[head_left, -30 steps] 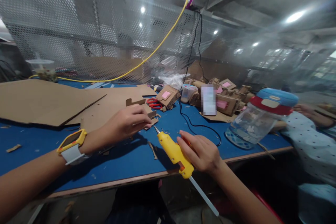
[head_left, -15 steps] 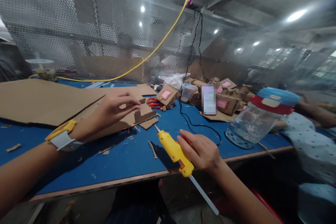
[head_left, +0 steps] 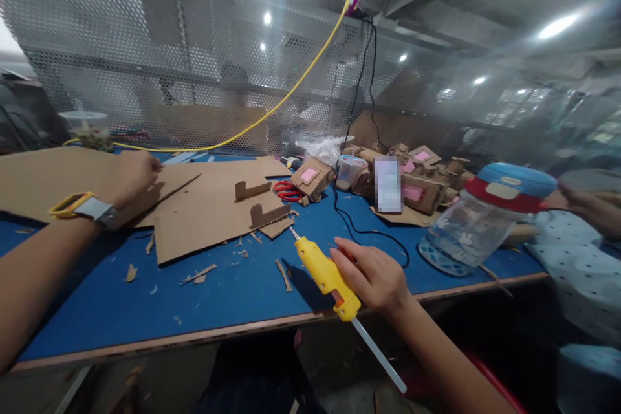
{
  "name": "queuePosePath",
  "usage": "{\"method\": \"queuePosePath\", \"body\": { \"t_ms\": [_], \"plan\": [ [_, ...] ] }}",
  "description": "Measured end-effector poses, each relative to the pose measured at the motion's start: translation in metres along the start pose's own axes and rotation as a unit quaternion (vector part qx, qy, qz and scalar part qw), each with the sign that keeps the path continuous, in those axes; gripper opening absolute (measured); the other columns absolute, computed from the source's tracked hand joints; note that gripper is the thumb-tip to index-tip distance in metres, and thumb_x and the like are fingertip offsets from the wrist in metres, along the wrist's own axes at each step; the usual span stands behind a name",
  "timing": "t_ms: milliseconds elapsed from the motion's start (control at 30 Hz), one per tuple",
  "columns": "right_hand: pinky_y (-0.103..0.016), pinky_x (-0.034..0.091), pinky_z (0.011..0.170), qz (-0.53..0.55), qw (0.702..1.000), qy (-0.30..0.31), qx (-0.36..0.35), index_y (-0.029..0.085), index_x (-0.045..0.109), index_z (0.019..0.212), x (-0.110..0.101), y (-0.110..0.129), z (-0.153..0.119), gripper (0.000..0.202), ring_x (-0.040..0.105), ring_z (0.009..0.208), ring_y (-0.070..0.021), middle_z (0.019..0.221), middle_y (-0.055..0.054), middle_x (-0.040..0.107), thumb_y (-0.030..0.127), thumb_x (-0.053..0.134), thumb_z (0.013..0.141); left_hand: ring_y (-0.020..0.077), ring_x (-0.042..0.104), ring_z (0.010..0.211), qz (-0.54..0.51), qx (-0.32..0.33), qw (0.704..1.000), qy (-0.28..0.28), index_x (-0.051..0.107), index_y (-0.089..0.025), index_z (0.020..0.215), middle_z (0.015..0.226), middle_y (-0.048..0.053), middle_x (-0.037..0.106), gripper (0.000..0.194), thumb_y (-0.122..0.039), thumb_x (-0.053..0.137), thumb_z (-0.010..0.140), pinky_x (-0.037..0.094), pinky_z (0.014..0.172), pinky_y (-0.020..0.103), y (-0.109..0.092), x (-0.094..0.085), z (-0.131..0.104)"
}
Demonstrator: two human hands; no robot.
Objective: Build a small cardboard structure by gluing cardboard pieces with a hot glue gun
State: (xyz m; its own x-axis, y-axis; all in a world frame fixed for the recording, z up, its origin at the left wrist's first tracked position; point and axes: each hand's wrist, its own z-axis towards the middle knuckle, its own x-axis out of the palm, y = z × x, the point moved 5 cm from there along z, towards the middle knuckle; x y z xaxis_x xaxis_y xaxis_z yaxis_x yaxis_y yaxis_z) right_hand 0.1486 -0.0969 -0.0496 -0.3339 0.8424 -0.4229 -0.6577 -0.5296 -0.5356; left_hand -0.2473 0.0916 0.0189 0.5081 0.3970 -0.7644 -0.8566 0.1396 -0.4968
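Note:
My left hand [head_left: 136, 174], with a yellow and white band on its wrist, is over the large brown cardboard at the left; its fingers are mostly hidden. My right hand [head_left: 371, 275] holds a yellow glue gun [head_left: 323, 272] near the table's front edge. The gun's metal tip points away to the left, and a pale glue stick [head_left: 378, 354] sticks out of its back. Beyond the tip, a flat cardboard sheet [head_left: 198, 217] carries two small upright cardboard strips, a rear one [head_left: 253, 190] and a front one [head_left: 272, 214].
Red-handled scissors [head_left: 287, 191] lie by a cardboard box with a pink patch [head_left: 313, 178]. Farther right are a phone [head_left: 388, 184], more cardboard pieces and a blue-lidded bottle [head_left: 485, 220]. Scraps litter the blue table [head_left: 218, 310]. Another person's dotted sleeve [head_left: 567, 246] is at the right.
My left hand has moved left and away from the upright strips, which now show more fully. My right hand and the glue gun are nearly where they were.

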Motion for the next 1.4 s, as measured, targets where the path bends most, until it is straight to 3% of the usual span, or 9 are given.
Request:
{"method": "queuePosePath", "body": {
  "t_ms": [67,167,333,467,600,733,900,1067,1400],
  "plan": [
    [-0.027,0.056,0.066,0.0,1.0,-0.001,0.014,0.014,0.076,0.106,0.001,-0.002,-0.002,0.018,0.075,0.077,-0.0194,0.097,-0.016,0.081,0.009,0.063,0.094,0.025,0.048,0.067,0.078,-0.017,0.997,-0.001,0.041,-0.024,0.049,0.046,0.002,0.036,0.046,-0.043,0.067,0.081,0.025,0.066,0.032,0.007,-0.003,0.0],
    [-0.026,0.055,0.063,-0.012,0.999,0.012,0.033,0.016,0.077,0.103,0.003,-0.004,-0.006,0.022,0.075,0.076,-0.019,0.096,-0.014,0.081,0.012,0.057,0.098,0.03,0.055,0.076,0.176,-0.003,0.984,-0.022,0.052,-0.022,0.057,0.061,0.008,0.054,0.049,-0.055,0.048,0.094,0.027,0.066,0.033,-0.004,-0.007,-0.005],
    [-0.025,0.054,0.065,-0.022,0.999,0.017,0.03,0.017,0.078,0.103,0.003,-0.004,-0.007,0.024,0.073,0.078,-0.0174,0.099,-0.013,0.081,0.013,0.055,0.099,0.0346,0.063,0.102,0.259,0.039,0.964,-0.038,0.071,-0.014,0.105,0.108,0.017,0.072,0.04,-0.035,0.038,0.097,0.042,0.074,0.036,-0.032,0.001,-0.01],
    [-0.024,0.053,0.065,-0.04,0.999,0.005,0.019,0.014,0.078,0.098,0.0,-0.002,-0.002,0.029,0.072,0.075,-0.0165,0.093,-0.013,0.081,0.013,0.05,0.102,0.0354,0.066,0.086,0.278,0.044,0.96,-0.005,0.076,-0.012,0.092,0.085,0.018,0.072,0.054,-0.046,0.034,0.099,0.046,0.072,0.039,-0.027,0.014,-0.003],
    [-0.024,0.053,0.063,-0.045,0.999,0.0,0.021,0.015,0.076,0.096,-0.002,-0.001,0.003,0.033,0.073,0.072,-0.0159,0.089,-0.012,0.081,0.013,0.044,0.104,0.0375,0.065,0.104,0.283,0.068,0.957,0.006,0.073,-0.01,0.112,0.11,0.021,0.072,0.043,-0.038,0.047,0.092,0.047,0.08,0.04,-0.018,0.02,0.003],
    [-0.025,0.055,0.062,-0.039,0.999,-0.008,0.019,0.014,0.074,0.096,-0.002,0.0,0.004,0.03,0.074,0.071,-0.0168,0.088,-0.013,0.082,0.012,0.045,0.104,0.0358,0.067,0.086,0.279,0.069,0.957,0.038,0.077,-0.012,0.094,0.089,0.018,0.071,0.044,-0.041,0.044,0.094,0.047,0.073,0.04,-0.02,0.027,0.005],
    [-0.025,0.056,0.063,-0.04,0.999,-0.003,0.023,0.016,0.073,0.099,-0.001,-0.001,0.001,0.027,0.075,0.072,-0.0166,0.089,-0.013,0.082,0.013,0.046,0.103,0.0329,0.066,0.101,0.26,0.103,0.96,0.02,0.071,-0.014,0.114,0.116,0.017,0.068,0.038,-0.034,0.048,0.091,0.047,0.08,0.037,-0.033,0.024,-0.001],
    [-0.025,0.055,0.064,-0.044,0.999,0.003,0.022,0.016,0.075,0.098,-0.001,-0.001,0.0,0.024,0.074,0.073,-0.0168,0.091,-0.013,0.082,0.012,0.052,0.1,0.0321,0.066,0.081,0.259,0.093,0.961,0.037,0.073,-0.015,0.094,0.087,0.012,0.072,0.043,-0.046,0.043,0.093,0.043,0.068,0.037,-0.037,0.021,-0.004],
    [-0.025,0.053,0.065,-0.039,0.999,-0.001,0.018,0.014,0.077,0.097,-0.001,0.0,0.001,0.028,0.072,0.074,-0.0172,0.09,-0.013,0.081,0.011,0.049,0.101,0.0299,0.066,0.099,0.265,0.122,0.956,0.037,0.07,-0.016,0.116,0.11,0.014,0.067,0.038,-0.033,0.048,0.091,0.049,0.082,0.036,-0.029,0.027,0.001]
  ]
}}
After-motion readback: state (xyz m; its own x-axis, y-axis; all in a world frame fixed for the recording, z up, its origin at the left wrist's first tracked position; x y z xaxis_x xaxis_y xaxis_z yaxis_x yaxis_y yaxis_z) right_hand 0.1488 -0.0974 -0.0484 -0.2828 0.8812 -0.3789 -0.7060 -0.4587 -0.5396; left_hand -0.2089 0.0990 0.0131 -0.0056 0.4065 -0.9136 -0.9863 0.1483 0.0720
